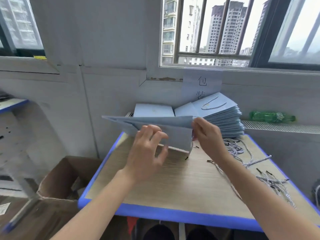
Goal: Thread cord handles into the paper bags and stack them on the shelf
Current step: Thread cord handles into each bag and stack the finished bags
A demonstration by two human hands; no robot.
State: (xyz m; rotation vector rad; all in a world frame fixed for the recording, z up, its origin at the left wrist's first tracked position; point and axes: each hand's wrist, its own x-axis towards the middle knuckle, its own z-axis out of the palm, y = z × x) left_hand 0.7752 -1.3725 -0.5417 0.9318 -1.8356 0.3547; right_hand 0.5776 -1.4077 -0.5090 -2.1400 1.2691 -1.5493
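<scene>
A flat light-blue paper bag is held above the back of the table. My left hand grips its near lower edge with curled fingers. My right hand pinches the bag's right end. A black cord tip hangs below the bag. Loose grey-and-white cord handles lie on the table to the right, with more of these cords near the right edge. A fanned stack of finished bags, a cord handle showing on top, leans at the back right.
The wood-top table has a blue rim. Flat blue bags lie behind the held one. A green bottle lies on the ledge at the right. An open cardboard box stands at the left, below a blue-edged shelf.
</scene>
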